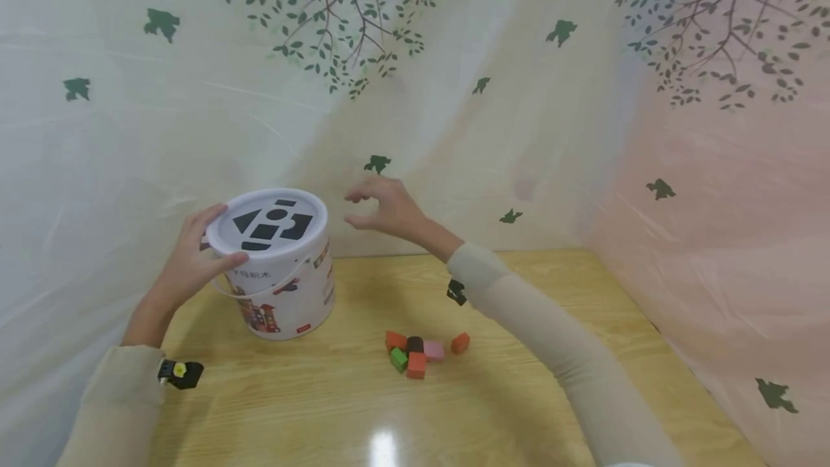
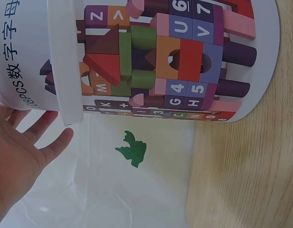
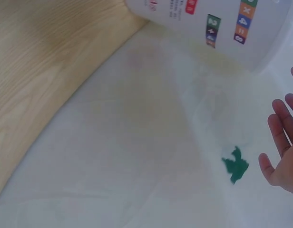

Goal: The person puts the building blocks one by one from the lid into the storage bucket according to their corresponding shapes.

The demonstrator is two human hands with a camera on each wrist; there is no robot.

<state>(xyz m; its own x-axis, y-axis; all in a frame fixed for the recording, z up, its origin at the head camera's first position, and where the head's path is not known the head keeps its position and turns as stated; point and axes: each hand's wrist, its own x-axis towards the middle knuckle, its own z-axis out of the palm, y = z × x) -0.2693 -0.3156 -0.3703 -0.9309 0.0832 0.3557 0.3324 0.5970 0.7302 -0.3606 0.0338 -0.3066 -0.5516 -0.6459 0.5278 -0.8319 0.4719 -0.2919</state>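
Note:
A white bucket [image 1: 285,294] with printed toy blocks on its side stands upright on the table at the left. Its white lid [image 1: 300,202] has dark cut-out shapes. My left hand [image 1: 188,258] holds the lid's left edge, thumb at the front and fingers toward the back; the left wrist view shows that hand [image 2: 23,152] against the bucket's top end. To the right of the bucket my right hand [image 1: 389,207] hovers in the air, thumb and fingers apart and nothing between them. Some right fingers are cut off in the right wrist view.
Several small blocks lie in front of the bucket: a red block [image 1: 416,365], a green block [image 1: 398,359], a pink block [image 1: 434,350], a dark block [image 1: 414,344] and orange pieces [image 1: 460,343]. A printed curtain [image 1: 441,107] hangs behind the wooden table [image 1: 292,402].

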